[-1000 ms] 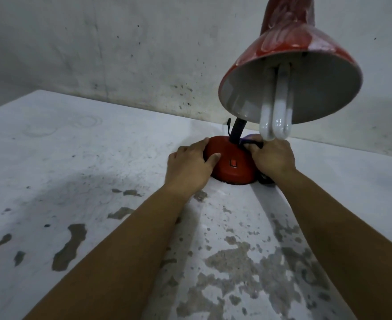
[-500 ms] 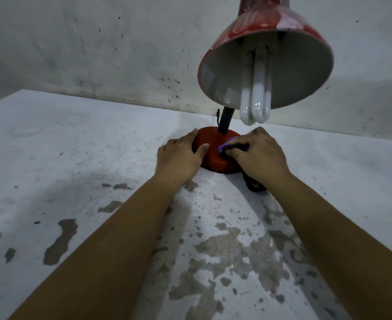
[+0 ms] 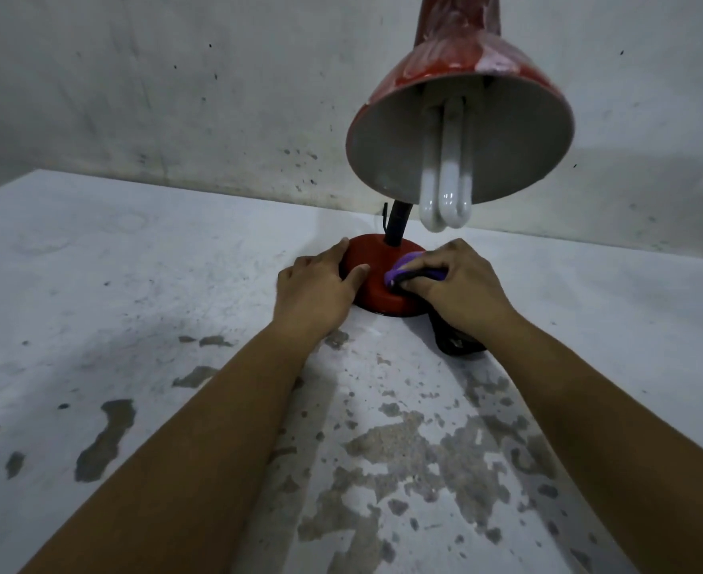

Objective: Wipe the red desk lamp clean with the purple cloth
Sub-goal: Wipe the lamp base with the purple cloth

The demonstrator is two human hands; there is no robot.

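A grey, stained wall stands behind a white painted surface, and the paint of this surface is peeled off in many patches near the person. The red desk lamp stands on the surface close to the wall, at about 12 o'clock from the two forearms. Its round red base sits flat, a black neck rises from the base, and the red shade hangs above, tilted toward the camera, so the white folded bulb inside is visible.

The left hand lies on the base at its 9 o'clock side, with the fingers spread open and flat and the thumb resting on the red top; it presses the base but does not close around it. The right hand is at the 3 o'clock side of the base, with its fingers curled together and clamped on the purple cloth. The cloth is bunched under these fingers and touches the top of the base, between the black neck and the right palm. A dark object lies on the surface under the right wrist, at 5 o'clock from the base; what it is I cannot tell.
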